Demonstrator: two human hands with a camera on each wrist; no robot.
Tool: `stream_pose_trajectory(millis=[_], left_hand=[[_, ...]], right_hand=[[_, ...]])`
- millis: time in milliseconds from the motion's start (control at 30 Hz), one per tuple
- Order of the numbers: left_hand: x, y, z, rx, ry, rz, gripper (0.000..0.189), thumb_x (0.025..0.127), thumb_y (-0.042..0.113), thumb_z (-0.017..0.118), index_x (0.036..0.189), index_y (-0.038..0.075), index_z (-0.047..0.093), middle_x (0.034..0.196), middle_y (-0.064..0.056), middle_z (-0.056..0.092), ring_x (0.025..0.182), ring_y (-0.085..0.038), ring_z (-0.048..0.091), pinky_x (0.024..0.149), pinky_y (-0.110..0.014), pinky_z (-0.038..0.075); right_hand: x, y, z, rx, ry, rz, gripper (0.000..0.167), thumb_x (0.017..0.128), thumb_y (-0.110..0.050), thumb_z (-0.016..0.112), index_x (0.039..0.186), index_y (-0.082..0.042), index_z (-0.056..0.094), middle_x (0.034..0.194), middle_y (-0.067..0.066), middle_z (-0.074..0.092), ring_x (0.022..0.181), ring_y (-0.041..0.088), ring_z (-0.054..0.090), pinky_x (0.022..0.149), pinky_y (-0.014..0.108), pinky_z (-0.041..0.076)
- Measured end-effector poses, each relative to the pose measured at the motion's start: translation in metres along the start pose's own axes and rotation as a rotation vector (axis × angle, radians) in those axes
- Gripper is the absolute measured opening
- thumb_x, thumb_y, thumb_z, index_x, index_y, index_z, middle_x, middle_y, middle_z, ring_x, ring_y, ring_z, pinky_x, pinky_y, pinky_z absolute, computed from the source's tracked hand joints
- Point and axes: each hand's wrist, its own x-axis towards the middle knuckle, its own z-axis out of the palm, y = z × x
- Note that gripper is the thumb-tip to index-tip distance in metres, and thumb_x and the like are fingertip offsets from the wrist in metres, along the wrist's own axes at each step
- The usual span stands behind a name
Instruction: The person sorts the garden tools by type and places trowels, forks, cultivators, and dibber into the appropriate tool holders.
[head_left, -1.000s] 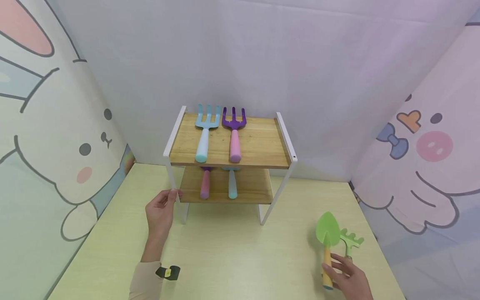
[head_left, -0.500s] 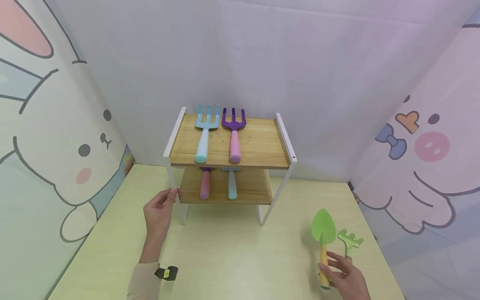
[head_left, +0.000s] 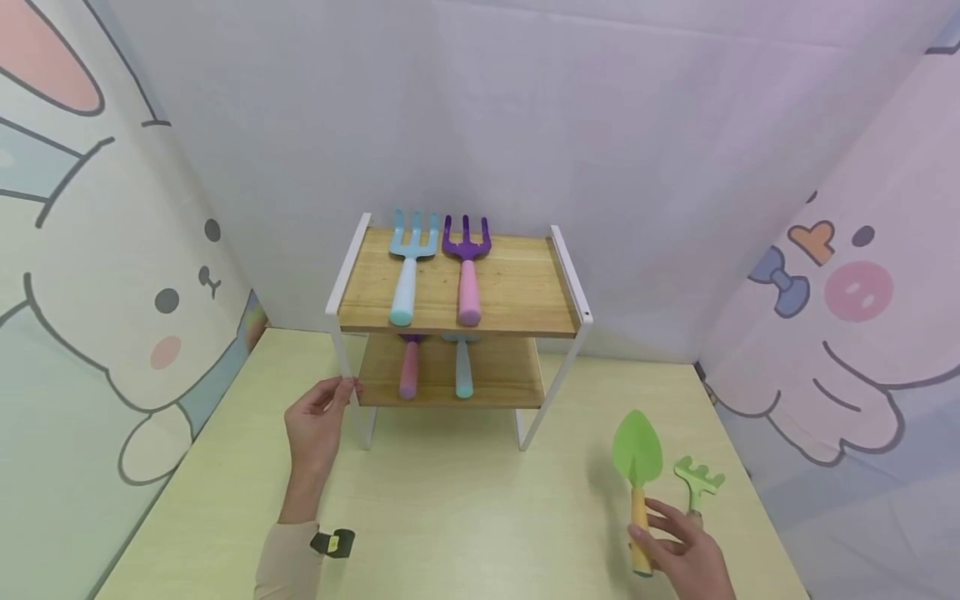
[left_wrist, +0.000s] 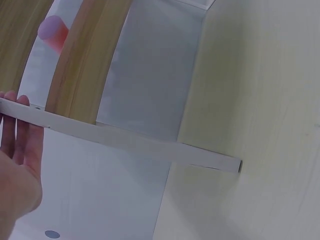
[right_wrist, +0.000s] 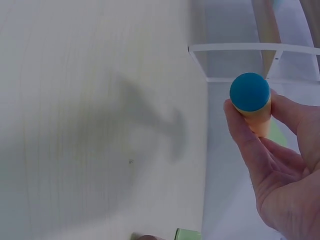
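In the head view my right hand (head_left: pixel 686 550) pinches the yellow handle of a green garden trowel (head_left: pixel 637 450), its blade pointing away from me. The right wrist view shows the blue end cap (right_wrist: pixel 249 92) of that handle between thumb and fingers, above the table. My left hand (head_left: pixel 317 421) grips the left front leg of a two-tier wooden shelf (head_left: pixel 525 283) with a white frame; the left wrist view shows fingers around the white bar (left_wrist: pixel 130 137). On the top tier lie a light blue hand fork (head_left: pixel 407 279) and a purple hand fork with pink handle (head_left: pixel 468 283).
On the lower tier rest a pink-handled tool (head_left: pixel 408 371) and a light blue-handled tool (head_left: pixel 463 371), their heads partly hidden. A green hand rake (head_left: pixel 697 479) lies on the table (head_left: pixel 465 517) beside my right hand. A printed curtain (head_left: pixel 637 125) surrounds the table.
My right hand has moved slightly left and away from me with the trowel, farther from the green rake. The left hand stays on the shelf leg.
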Motion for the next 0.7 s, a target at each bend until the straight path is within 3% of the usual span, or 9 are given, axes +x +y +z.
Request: stream_pose_trajectory(millis=[333, 700], left_hand=[[0.000, 0.001, 0.001, -0.014, 0.008, 0.013, 0.013, 0.097, 0.001, 0.071, 0.099, -0.012, 0.072, 0.086, 0.002, 0.078, 0.084, -0.007, 0.074, 0.078, -0.017, 0.055], [-0.001, -0.001, 0.003, -0.017, 0.022, -0.006, 0.017, 0.098, 0.005, 0.070, 0.096, -0.011, 0.072, 0.085, 0.000, 0.078, 0.087, -0.008, 0.074, 0.084, -0.017, 0.053]], right_hand=[[-0.010, -0.015, 0.006, -0.026, -0.006, -0.037, 0.063, 0.085, -0.035, 0.086, 0.137, -0.009, 0.063, 0.122, 0.021, 0.070, 0.085, 0.020, 0.076, 0.067, 0.031, 0.060], [-0.017, -0.021, 0.025, -0.070, 0.054, -0.312, 0.047, 0.084, -0.019, 0.087, 0.128, -0.011, 0.070, 0.109, 0.016, 0.074, 0.075, 0.010, 0.074, 0.067, 0.026, 0.060]])
